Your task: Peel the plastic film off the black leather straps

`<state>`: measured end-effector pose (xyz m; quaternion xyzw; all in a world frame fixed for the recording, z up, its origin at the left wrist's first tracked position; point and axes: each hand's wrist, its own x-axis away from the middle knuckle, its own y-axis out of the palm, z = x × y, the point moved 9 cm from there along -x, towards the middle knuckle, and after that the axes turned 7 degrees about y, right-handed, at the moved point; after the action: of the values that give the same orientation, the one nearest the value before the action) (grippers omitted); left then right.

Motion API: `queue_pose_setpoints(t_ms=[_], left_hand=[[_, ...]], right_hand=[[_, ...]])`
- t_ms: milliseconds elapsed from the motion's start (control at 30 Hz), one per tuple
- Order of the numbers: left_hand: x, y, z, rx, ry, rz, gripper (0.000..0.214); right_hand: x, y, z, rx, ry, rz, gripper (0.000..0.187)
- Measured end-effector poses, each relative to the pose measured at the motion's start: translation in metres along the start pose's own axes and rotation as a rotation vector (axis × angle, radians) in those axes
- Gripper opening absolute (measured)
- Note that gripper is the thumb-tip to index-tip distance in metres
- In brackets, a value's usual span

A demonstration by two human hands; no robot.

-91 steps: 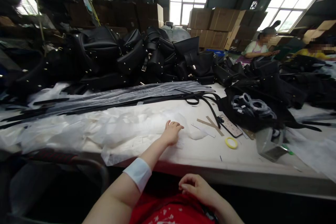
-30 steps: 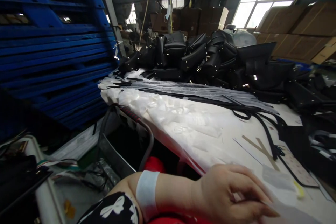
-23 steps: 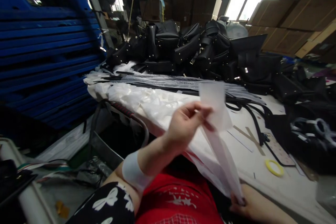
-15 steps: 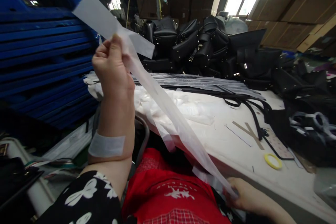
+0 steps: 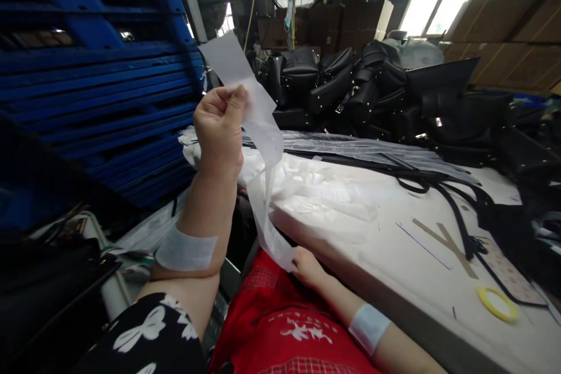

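Note:
My left hand (image 5: 221, 123) is raised, pinching a white translucent strip (image 5: 267, 143) of thin, paper-like or plastic material between thumb and fingers. Flat ends of the strip stick out above and beside the fist. From there it hangs slack and twisted down to my right hand (image 5: 307, 267), which is low in front of the red apron (image 5: 280, 327) with its fingers closed on the strip's lower part. More white strips (image 5: 315, 184) lie heaped on the table's near left end. A whitish patch (image 5: 370, 327) is on my right forearm and another (image 5: 187, 251) on my left.
The white table (image 5: 333, 248) runs off to the right, bearing a yellow tape roll (image 5: 497, 304), brown strips (image 5: 445, 245) and black straps (image 5: 456, 216). Black bags (image 5: 363, 82) are piled behind. Blue pallets (image 5: 105, 99) stand stacked at left, cartons (image 5: 499, 64) at back right.
My right hand has moved left and up, closer to my left hand. The strip, stretched taut before, now hangs slack. The camera view has turned slightly left.

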<state>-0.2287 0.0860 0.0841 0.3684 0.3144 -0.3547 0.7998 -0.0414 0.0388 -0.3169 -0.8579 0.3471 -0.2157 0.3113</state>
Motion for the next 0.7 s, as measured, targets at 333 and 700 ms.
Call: queue_pose_setpoints(t_ms=[333, 700], left_hand=[[0.203, 0.028, -0.067, -0.081, -0.484, -0.644, 0.015], [0.347, 0.039, -0.064, -0.128, -0.623, -0.951, 0.011]], right_hand=[[0.066, -0.040, 0.034, -0.282, 0.202, -0.134, 0.035], [0.111, -0.117, 0.059, -0.601, 0.364, 0.521, 0.054]])
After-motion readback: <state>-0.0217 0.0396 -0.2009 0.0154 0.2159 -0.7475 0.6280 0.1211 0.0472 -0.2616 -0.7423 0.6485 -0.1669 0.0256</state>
